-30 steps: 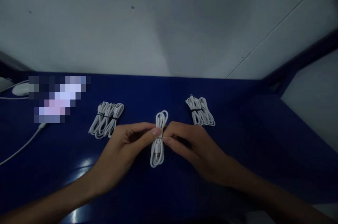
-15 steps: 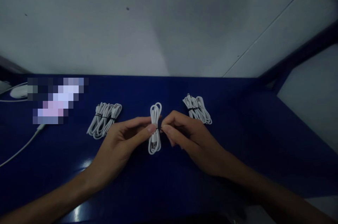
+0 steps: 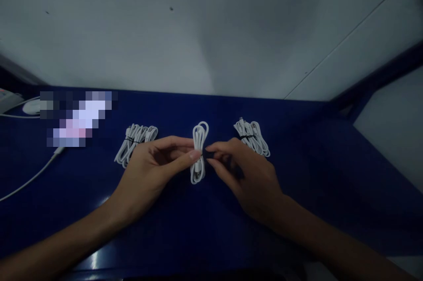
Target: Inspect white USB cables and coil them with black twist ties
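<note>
A coiled white cable (image 3: pixel 198 140) with a dark tie round its middle stands out at the centre of the view. My left hand (image 3: pixel 155 162) pinches it at the tie between thumb and fingers. Just right of the coil is my right hand (image 3: pixel 247 170), its thumb and index fingertip apart, with nothing visible between them. Tied white cable bundles (image 3: pixel 127 144) lie at the left, partly hidden behind my left hand. Another group of tied white cables (image 3: pixel 253 137) rests beyond my right hand.
The blue table (image 3: pixel 185 232) meets a pale wall (image 3: pixel 148 43) at the back. At the left lie a blurred-out bright object (image 3: pixel 87 115), a white cord (image 3: pixel 29 182) running to it, and a white rounded item (image 3: pixel 31 106). A blue frame bar rises at the right.
My right thumb and index finger have parted and drawn back from the dark tie. My left hand still holds the coil. The whole view has shifted slightly.
</note>
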A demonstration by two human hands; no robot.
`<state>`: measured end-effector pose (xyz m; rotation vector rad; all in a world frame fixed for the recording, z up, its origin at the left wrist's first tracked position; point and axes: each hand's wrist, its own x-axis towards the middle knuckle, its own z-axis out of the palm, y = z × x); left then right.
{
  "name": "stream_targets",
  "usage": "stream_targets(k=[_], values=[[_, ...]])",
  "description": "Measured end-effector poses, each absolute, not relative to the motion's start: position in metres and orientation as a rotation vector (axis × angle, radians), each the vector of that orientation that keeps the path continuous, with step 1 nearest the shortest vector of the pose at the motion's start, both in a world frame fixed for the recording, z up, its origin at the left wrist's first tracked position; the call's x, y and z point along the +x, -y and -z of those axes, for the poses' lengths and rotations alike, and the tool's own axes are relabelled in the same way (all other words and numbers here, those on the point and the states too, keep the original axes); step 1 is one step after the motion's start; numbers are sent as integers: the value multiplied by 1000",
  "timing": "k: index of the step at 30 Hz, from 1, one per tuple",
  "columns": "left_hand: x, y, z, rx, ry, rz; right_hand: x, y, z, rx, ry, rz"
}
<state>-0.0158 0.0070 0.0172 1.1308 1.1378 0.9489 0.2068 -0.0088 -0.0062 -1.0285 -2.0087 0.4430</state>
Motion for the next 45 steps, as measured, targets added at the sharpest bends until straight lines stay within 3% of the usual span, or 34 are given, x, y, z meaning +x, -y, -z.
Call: stream_targets(k=[4,21,37,45], values=[[-17,-9,-15,1131,-1104,-959,207,7,6,-946,2014,-305],[-16,-8,-8,1195,-1071,-871,209,4,5,-895,1949,-389],[-12,0,-18,1234,-879,-820,218,-8,-7,-1079,1309,-1617],[-17,2,-7,1273,-826,-777,221,-15,-1,-1012,1361,-1749]])
